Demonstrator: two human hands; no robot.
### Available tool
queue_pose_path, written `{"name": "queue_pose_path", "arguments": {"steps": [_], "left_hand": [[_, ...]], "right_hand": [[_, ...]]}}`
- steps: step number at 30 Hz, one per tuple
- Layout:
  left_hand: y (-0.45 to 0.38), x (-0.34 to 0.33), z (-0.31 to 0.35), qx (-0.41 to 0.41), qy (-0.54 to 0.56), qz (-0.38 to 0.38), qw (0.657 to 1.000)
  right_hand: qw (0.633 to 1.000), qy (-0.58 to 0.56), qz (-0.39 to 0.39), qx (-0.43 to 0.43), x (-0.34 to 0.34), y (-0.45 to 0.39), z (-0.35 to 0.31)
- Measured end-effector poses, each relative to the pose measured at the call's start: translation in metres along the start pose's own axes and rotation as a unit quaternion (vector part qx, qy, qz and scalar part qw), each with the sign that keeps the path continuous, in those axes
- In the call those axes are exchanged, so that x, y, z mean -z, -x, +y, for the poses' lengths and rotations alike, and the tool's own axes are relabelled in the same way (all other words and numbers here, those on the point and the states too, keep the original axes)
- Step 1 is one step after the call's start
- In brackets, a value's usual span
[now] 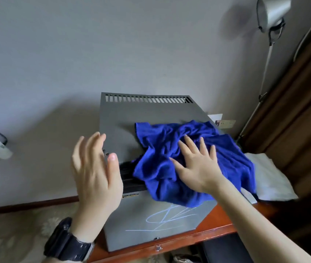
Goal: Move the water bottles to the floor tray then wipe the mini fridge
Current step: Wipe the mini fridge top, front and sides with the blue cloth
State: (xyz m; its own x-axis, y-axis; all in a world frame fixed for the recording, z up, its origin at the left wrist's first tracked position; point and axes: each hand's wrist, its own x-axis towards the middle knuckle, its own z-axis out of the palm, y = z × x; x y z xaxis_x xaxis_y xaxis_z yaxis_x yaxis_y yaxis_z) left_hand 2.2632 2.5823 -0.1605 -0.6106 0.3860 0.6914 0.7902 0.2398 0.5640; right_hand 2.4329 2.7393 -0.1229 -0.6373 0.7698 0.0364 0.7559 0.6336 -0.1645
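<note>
The fridge (150,118), a grey box with a row of vent slots along its far edge, sits on the counter (215,230), filling most of its near left corner. No bottles or tray show here, so the step in hand looks like the wiping. A crumpled blue cloth (194,164) covers the right half of the fridge top, spilling over the right edge. The right hand (198,166) presses flat on the cloth, fingers spread and straight, holding nothing. The left hand (95,168) hovers at the fridge's left edge, its grip wide and empty. The bare grey top lies left of and beyond the right hand, so that hand is best placed to sweep leftward.
</note>
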Motion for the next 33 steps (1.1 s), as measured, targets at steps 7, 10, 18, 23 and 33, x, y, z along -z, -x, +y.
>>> {"name": "queue_pose_path", "arguments": {"steps": [7, 10, 18, 23, 33], "left_hand": [[0.003, 0.006, -0.009, 0.018, -0.002, 0.065, 0.998], [0.004, 0.009, -0.001, 0.010, -0.069, 0.040, 0.997], [-0.003, 0.005, -0.002, -0.064, -0.037, -0.007, 0.997], [-0.005, 0.004, -0.001, -0.048, -0.036, -0.024, 0.998], [-0.004, 0.003, 0.000, -0.014, -0.042, -0.018, 0.999]], "right_hand": [[0.970, -0.039, -0.116, 0.209, -0.017, -0.030, -0.139], [0.965, -0.051, -0.127, 0.221, -0.016, -0.062, -0.137], [0.988, -0.049, -0.102, 0.103, 0.005, -0.178, -0.032], [0.996, -0.036, -0.084, -0.006, 0.022, -0.217, 0.075], [0.996, 0.016, -0.078, -0.030, 0.005, -0.244, 0.026]]}}
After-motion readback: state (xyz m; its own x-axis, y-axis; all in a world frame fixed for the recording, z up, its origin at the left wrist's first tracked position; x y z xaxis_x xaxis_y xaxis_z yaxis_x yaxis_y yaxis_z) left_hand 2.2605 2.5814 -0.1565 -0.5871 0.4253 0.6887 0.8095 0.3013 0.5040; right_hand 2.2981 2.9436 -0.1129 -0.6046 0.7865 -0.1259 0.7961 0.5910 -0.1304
